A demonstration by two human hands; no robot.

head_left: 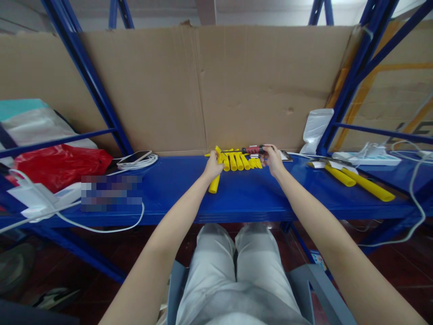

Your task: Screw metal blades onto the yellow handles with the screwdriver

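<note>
My left hand [214,166] is closed around a yellow tube-like piece [214,185], whose lower end sticks out below the fingers. My right hand [271,159] grips a red and black screwdriver [254,150] that lies level and points left, toward my left hand. Its shaft reaches over a row of yellow pieces; the tip's exact contact is too small to tell. Several yellow tubular pieces [239,162] lie side by side between my hands, with smaller yellow pieces [255,163] at the right end of the row.
A phone [135,156] and coiled white cable [149,161] lie left on the blue shelf [172,189]. Farther left are a red bag [64,164] and white adapters [37,198]. Yellow tubes [368,184] and a power strip [368,158] lie right. Cardboard [253,85] stands behind.
</note>
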